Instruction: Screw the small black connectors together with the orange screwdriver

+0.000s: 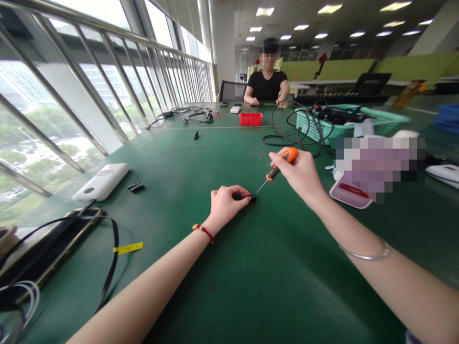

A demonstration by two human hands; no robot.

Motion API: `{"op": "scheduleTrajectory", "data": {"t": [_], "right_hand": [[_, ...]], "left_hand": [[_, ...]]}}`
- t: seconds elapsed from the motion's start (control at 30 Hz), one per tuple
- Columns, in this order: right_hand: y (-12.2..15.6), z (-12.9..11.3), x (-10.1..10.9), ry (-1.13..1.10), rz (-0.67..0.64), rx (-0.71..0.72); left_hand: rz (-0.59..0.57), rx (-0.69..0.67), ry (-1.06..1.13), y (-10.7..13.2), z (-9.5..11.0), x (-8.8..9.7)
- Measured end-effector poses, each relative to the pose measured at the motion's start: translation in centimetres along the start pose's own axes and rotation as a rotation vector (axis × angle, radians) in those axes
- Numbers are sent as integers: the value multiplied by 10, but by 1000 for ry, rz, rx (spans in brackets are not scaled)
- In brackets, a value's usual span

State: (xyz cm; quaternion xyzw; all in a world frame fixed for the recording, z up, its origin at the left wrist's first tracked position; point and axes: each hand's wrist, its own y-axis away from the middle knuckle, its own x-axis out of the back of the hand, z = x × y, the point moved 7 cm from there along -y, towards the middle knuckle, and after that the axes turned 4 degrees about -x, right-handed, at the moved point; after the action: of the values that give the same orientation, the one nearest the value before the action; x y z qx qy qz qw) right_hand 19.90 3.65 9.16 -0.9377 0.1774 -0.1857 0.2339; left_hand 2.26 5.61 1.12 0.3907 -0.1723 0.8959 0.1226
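My right hand [301, 169] is closed around the orange and black handle of a screwdriver [273, 173]. Its thin metal shaft slants down to the left. The tip meets a small black part [254, 197] on the green table [265, 267]. My left hand [228, 203] pinches that part from the left, thumb and forefinger pressed on it. The fingers hide most of it, so its kind does not show. Further left lies a small black block-like piece [136, 187], and another small black piece [196, 135] stands beyond my hands.
A red bin [250, 119] stands ahead, and a teal basket [387, 119] holding black cables is at the right. A white power bank [102, 181] and a black cable [115, 239] lie left. Across the table sits a person [267, 83]. A metal railing [143, 43] borders the left.
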Motion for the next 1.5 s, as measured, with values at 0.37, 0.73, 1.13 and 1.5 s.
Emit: {"op": "scheduleTrajectory", "data": {"t": [0.37,0.73,1.13,1.5], "right_hand": [[2,-9,-3,58,-69,15],[1,-9,-6,-22,-141,27],[2,-9,-6,8,-168,49],[3,-13,-5,128,-142,8]], "left_hand": [[-16,19,-4,0,-1,1],[-38,-7,-26,0,-2,-1],[-41,-19,-19,0,-3,-2],[-39,-17,-10,1,-1,-2]]}}
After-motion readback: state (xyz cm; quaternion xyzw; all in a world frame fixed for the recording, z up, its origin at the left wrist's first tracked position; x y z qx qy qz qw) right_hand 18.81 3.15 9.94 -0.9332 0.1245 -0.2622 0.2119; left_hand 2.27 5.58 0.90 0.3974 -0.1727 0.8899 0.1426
